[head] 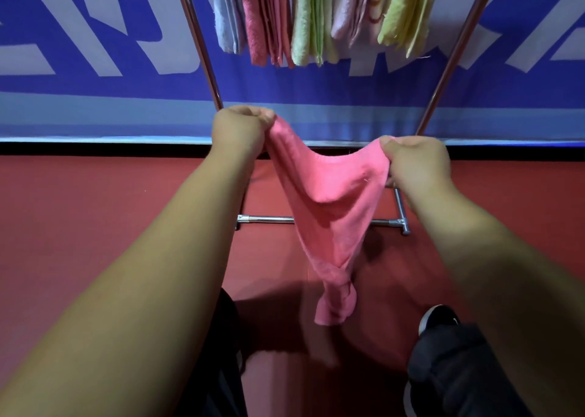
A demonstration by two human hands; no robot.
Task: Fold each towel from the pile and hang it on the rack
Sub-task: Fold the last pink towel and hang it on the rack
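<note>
Red floor and a blue banner lay behind the rack.
Left hand and right hand each pinched a corner of the pink towel, sagging between them, near the rack's hung towels.

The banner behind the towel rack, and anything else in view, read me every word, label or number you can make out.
Blue banner: large pale letters, cropped by the frame and hidden behind the rack and hanging towels; no word can be read.
Pink towel, shoe, floor: no text visible.
</note>
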